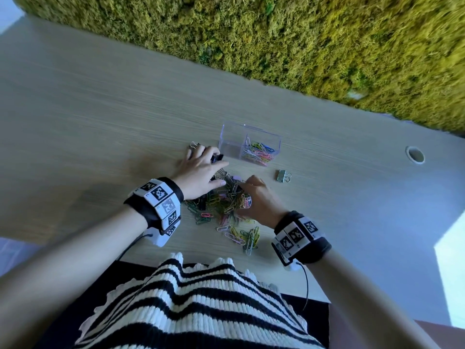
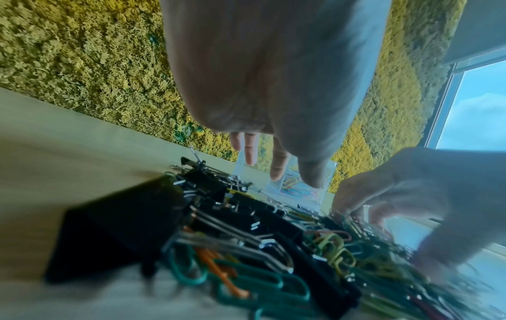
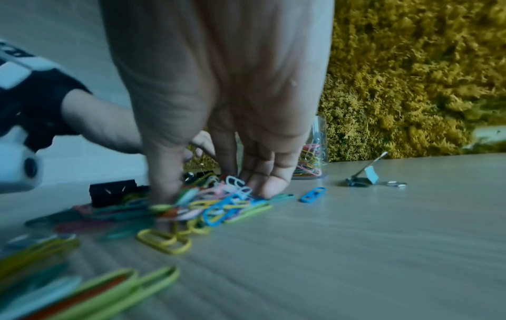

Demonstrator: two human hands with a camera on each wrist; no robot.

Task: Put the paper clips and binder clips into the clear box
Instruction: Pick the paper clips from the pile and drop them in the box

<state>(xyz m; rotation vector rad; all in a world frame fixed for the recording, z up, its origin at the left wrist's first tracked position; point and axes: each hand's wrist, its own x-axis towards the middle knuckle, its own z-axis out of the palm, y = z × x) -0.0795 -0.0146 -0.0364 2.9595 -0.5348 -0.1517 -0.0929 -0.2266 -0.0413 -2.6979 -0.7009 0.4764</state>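
The clear box stands on the desk with coloured paper clips in its right compartment; its left one looks empty. A loose pile of coloured paper clips lies in front of it. Black binder clips sit at the pile's far left. My left hand hovers over them with straight, spread fingers, holding nothing. My right hand arches over the pile's right side. Its thumb and curled fingers close on a bunch of paper clips against the desk. A silver binder clip lies alone right of the box.
The light wooden desk runs back to a wall of green moss. A round cable hole sits at the right. More paper clips trail toward the near edge. A blue clip lies apart.
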